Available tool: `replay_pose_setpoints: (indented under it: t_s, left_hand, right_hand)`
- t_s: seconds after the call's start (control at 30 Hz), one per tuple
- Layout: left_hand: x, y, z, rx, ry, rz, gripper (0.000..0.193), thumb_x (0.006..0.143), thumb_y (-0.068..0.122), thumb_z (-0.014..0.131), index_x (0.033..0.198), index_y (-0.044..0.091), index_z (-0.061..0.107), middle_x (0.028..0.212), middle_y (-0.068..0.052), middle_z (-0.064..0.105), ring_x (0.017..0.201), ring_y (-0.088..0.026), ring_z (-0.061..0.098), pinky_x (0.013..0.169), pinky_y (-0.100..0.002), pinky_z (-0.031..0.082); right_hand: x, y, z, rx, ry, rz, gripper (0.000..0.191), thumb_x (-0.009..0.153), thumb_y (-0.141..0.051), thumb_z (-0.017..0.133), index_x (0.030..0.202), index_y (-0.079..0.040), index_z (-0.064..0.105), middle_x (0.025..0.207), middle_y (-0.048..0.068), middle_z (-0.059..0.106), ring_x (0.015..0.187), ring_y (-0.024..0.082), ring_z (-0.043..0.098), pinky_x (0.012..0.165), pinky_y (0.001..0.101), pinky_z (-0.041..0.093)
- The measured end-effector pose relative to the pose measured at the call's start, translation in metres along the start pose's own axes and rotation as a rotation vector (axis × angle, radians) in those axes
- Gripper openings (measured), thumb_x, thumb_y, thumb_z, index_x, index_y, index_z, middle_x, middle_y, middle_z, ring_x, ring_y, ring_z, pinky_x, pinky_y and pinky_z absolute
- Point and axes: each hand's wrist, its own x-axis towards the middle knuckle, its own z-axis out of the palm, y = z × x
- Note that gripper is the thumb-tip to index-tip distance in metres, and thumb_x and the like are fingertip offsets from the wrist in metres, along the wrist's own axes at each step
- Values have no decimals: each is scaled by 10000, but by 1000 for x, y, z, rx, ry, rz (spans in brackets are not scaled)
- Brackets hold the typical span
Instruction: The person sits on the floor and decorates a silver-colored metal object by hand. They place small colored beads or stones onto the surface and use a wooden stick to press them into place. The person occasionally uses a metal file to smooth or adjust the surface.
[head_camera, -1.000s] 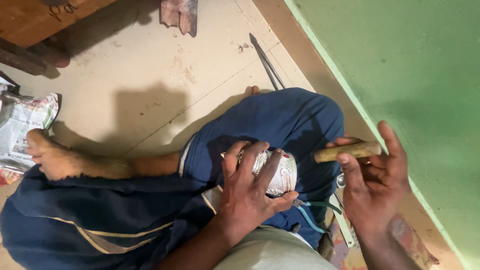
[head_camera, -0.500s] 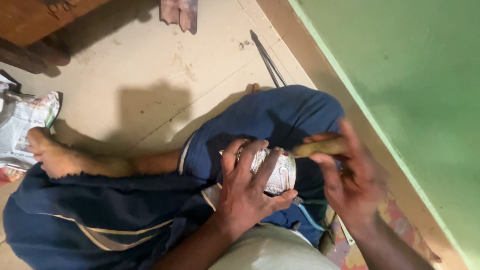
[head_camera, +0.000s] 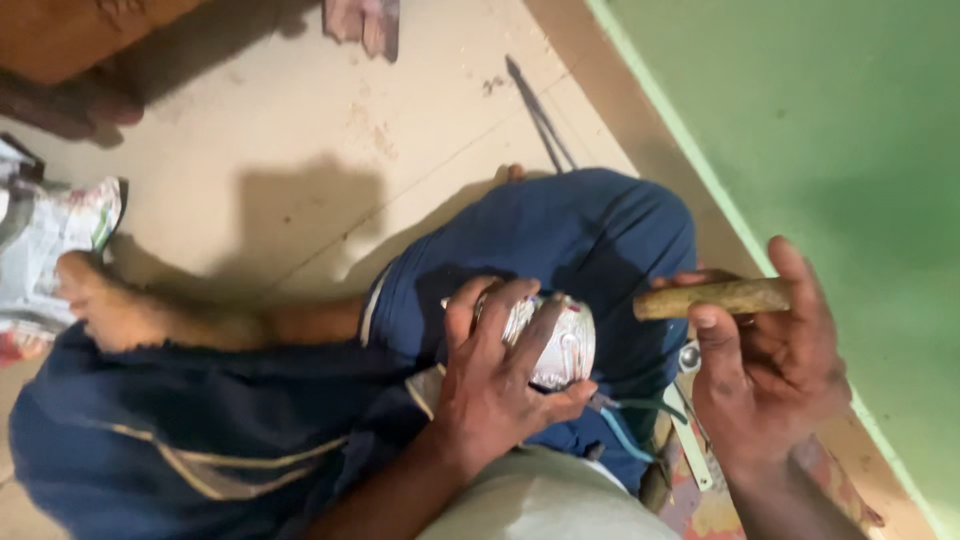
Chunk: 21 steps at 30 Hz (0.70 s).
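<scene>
Right hand has swung outward, fingers gripping wooden handle; left hand fingers clasp silvery cylinder.

Place: a plain room in a home or small informal workshop; which of the two cannot be told.
Floor: bare beige floor, dusty and scuffed, and the person sits directly on it, barefoot with legs folded.
Wall: painted green wall with a paler green skirting strip along its foot.
Tools: slim metal tongs lie loose on the floor by the wall.
Furniture: edge of a brown wooden piece at the upper left.
Clutter: crumpled printed wrapping at the left edge.
</scene>
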Motion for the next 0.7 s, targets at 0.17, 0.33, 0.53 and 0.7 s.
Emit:
replay_pose_setpoints:
  t_s: [0.17,0.33,0.53,0.7]
  left_hand:
    - [0,-1,-1,-9,13,41,762,696,465,894,1306,85,639,1372,-161,504,1274,-411,439,1091,-539,407]
    - [0,0,-2,11,-6,16,767,675,454,886,1308,97,643,1376,-159,511,1283,-420,438,1091,-535,417]
    - [0,1,-2,-8,0,17,794,647,413,919,1315,96,629,1388,-168,502,1281,-432,434,1078,-540,421]
    - [3,0,-4,-25,-13,17,807,627,404,918,1314,93,630,1380,-168,502,1273,-432,446,1071,-548,421]
  right_hand:
    - [-2,3,-8,-52,-71,108,572,1038,35,566,1560,91,340,1084,248,716,1021,282,735,1130,370,519]
    - [-5,8,2,-91,-148,1,552,1085,18,582,1585,53,349,1145,220,720,1013,258,748,996,344,597]
    - [-1,14,-1,-87,-169,-60,528,1104,-16,591,1571,15,348,1158,208,714,1037,260,752,959,362,625]
    - [-1,19,7,-39,-190,-40,440,1047,-31,590,1448,13,412,1147,230,713,1001,295,747,889,399,636]
